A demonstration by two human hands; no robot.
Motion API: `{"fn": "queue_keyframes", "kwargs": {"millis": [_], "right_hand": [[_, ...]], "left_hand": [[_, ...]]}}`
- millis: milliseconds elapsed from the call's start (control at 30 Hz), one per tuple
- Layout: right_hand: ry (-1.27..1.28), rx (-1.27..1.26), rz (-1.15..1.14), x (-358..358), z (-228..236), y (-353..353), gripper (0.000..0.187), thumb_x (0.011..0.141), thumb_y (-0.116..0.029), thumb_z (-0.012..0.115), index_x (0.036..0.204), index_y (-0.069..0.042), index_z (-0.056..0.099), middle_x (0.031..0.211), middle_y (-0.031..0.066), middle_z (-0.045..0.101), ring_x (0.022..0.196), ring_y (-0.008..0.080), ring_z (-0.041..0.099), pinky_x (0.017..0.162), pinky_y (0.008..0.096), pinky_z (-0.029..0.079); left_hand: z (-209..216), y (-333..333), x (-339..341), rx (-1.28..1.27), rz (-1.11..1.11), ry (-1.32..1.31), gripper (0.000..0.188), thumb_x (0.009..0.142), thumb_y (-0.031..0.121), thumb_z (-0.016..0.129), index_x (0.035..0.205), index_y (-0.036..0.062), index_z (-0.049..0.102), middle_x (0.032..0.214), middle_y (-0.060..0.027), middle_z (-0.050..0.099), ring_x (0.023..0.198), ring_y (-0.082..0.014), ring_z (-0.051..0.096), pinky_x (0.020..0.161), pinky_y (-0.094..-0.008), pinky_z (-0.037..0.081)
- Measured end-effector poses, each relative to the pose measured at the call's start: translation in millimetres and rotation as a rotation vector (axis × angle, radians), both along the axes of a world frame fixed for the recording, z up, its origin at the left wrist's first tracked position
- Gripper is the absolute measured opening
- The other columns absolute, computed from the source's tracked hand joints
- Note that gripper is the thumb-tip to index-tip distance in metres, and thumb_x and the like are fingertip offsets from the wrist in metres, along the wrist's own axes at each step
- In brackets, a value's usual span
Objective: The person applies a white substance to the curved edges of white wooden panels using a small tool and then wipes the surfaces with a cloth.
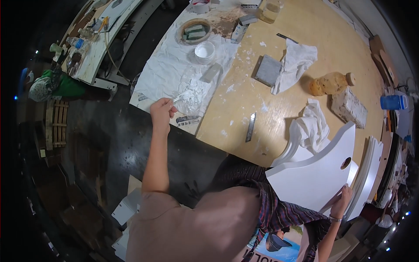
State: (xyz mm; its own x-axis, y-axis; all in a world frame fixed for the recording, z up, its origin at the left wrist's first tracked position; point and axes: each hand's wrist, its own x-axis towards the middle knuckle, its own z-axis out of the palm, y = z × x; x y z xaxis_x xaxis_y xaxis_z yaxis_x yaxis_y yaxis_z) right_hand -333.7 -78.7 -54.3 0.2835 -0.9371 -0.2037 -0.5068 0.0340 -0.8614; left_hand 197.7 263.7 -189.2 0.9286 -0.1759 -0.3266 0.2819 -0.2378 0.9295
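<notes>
My left hand (162, 114) is held out over the corner of the table by a white plastic sheet, its fingers curled together. Whatever they hold, if anything, is too small to make out. Beyond them a smear of white paste (192, 95) lies on the sheet (159, 65). Down at the right, my right hand (342, 201) grips the lower edge of a white curved panel (312, 179) with a round hole. The panel stands tilted against the table's near edge. A crumpled white cloth (312, 126) lies just behind it.
On the wooden tabletop (235, 109) are a metal scraper blade (250, 126), a grey sanding block (267, 70), a cloth (299, 59), an orange-stained bottle (329, 84) and a whitish block (349, 109). An open white tub (204, 51) stands on the sheet. More white panels (366, 174) lean at right.
</notes>
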Motion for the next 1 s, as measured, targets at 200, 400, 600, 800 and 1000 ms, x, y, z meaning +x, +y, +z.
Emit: {"fn": "queue_keyframes", "kwargs": {"millis": [200,400,600,800,1000], "right_hand": [[-0.07,0.046,0.005,-14,-6,-2,0.02,0.095,-0.023,0.053,0.096,-0.003,0.054,0.091,0.0023,0.051,0.087,0.011,0.045,0.081,0.0278,0.037],[-0.111,0.063,-0.007,-21,-10,4,0.022,0.095,-0.022,0.053,0.103,-0.002,0.053,0.094,0.0028,0.052,0.09,0.0117,0.047,0.083,0.0278,0.037],[-0.059,0.042,-0.04,-17,-11,7,0.025,0.095,-0.03,0.053,0.092,-0.006,0.05,0.084,-0.0011,0.042,0.08,0.0089,0.039,0.077,0.0259,0.033],[-0.023,-0.032,-0.048,-50,-21,-12,0.022,0.094,-0.029,0.052,0.092,-0.007,0.051,0.084,-0.002,0.044,0.074,0.0072,0.04,0.069,0.0235,0.034],[0.003,-0.111,-0.015,-58,-22,-25,0.026,0.086,-0.019,0.054,0.07,0.001,0.05,0.074,0.0031,0.05,0.072,0.0144,0.043,0.065,0.0305,0.033]], "left_hand": [[-3,-9,-10,0.064,0.04,-0.131,0.01,0.084,0.004,0.058,0.078,-0.0014,0.063,0.06,-0.005,0.057,0.046,-0.0079,0.043,0.044,-0.0216,0.034],[-9,3,-13,-0.215,0.137,0.163,0.008,0.084,0.005,0.059,0.081,-0.0011,0.063,0.061,-0.0037,0.056,0.046,-0.0086,0.044,0.044,-0.0215,0.034],[0,-4,-20,-0.139,0.191,0.045,0.006,0.083,0.003,0.06,0.08,-0.002,0.062,0.061,-0.0042,0.056,0.047,-0.0079,0.044,0.044,-0.0206,0.034],[12,-18,-33,-0.02,0.178,-0.125,0.007,0.083,0.003,0.058,0.08,-0.0023,0.063,0.062,-0.0055,0.057,0.049,-0.0087,0.045,0.046,-0.0204,0.034],[75,-57,-91,-0.607,-0.121,0.183,0.011,0.094,0.013,0.051,0.1,0.004,0.052,0.071,-0.0049,0.052,0.059,-0.0108,0.046,0.056,-0.0232,0.04]]}}
